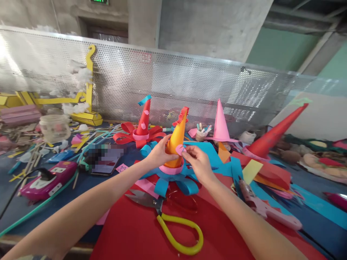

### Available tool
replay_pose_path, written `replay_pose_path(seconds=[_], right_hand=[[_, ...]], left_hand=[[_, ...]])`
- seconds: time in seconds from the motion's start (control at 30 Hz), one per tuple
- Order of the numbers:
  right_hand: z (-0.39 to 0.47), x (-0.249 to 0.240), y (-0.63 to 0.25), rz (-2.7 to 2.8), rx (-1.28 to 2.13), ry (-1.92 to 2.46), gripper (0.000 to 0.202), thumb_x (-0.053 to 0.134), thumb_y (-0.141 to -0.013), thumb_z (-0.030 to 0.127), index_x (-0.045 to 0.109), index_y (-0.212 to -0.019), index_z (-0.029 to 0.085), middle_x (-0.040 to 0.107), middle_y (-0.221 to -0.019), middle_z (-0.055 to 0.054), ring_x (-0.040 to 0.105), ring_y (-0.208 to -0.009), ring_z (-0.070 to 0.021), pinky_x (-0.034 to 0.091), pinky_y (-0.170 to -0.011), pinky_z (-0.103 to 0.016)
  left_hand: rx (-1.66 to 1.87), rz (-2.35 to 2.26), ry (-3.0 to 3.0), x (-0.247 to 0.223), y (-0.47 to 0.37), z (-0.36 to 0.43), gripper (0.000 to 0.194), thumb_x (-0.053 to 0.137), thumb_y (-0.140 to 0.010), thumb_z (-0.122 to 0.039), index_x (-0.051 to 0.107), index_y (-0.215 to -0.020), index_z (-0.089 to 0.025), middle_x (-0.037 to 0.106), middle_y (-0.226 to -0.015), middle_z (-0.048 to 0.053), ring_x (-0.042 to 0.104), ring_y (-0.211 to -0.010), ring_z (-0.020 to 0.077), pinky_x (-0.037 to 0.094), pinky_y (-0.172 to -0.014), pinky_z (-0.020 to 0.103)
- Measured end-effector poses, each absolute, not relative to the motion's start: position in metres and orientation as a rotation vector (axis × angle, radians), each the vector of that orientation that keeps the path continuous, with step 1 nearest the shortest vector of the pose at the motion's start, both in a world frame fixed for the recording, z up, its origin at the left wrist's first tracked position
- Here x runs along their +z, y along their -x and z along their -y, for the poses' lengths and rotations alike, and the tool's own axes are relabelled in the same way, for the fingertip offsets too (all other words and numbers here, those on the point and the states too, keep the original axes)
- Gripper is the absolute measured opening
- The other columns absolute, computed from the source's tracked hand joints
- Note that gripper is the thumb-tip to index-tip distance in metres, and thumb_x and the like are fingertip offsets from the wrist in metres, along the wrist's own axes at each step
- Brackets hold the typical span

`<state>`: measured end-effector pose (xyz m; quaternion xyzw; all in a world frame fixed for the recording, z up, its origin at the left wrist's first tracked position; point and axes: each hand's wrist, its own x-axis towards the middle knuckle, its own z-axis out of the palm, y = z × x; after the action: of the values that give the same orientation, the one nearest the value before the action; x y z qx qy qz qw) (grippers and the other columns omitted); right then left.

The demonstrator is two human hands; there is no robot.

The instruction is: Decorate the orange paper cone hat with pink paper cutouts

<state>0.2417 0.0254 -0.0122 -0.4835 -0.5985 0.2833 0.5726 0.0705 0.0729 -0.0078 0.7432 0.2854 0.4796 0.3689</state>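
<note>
An orange-yellow paper cone hat stands in front of me, with a red curled strip on its tip, a pink band at its foot and blue paper loops around its base. My left hand wraps round the cone's left side. My right hand pinches a small pink paper cutout against the cone's right front. Below the hat, scissors with yellow handles lie on a red paper sheet. A pink scrap with a drawn star lies to the left.
Behind stand a red cone hat, a pink cone hat and a tilted red cone. A pink glue gun lies at the right. Left are a phone, a purple power strip and a clear tub.
</note>
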Motion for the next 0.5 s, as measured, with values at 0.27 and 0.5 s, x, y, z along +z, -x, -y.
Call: replay_pose_path(seconds=[0.27,0.5], right_hand=[[-0.0291,-0.0152,-0.2417,1.468,0.592,1.143,0.022,0.066,-0.076,0.041,0.056,-0.081,0.022,0.064,-0.07,-0.001,0.061,-0.064,-0.0191,0.045,-0.058,-0.03],[-0.0269,-0.0128,-0.2413,1.522,0.494,1.161,0.017,0.066,-0.077,0.035,0.056,-0.085,0.023,0.066,-0.081,-0.005,0.062,-0.078,-0.0225,0.048,-0.07,-0.035]], left_hand=[[1.222,-0.695,-1.859,-0.0077,-0.0732,-0.0696,0.059,0.072,-0.077,-0.038,0.046,-0.126,-0.018,0.063,-0.12,0.012,0.06,-0.11,0.0243,0.048,-0.094,0.038],[1.221,-0.732,-1.88,-0.0092,-0.0712,-0.068,0.062,0.071,-0.079,-0.041,0.047,-0.132,-0.02,0.062,-0.125,0.012,0.06,-0.113,0.0257,0.049,-0.095,0.038]])
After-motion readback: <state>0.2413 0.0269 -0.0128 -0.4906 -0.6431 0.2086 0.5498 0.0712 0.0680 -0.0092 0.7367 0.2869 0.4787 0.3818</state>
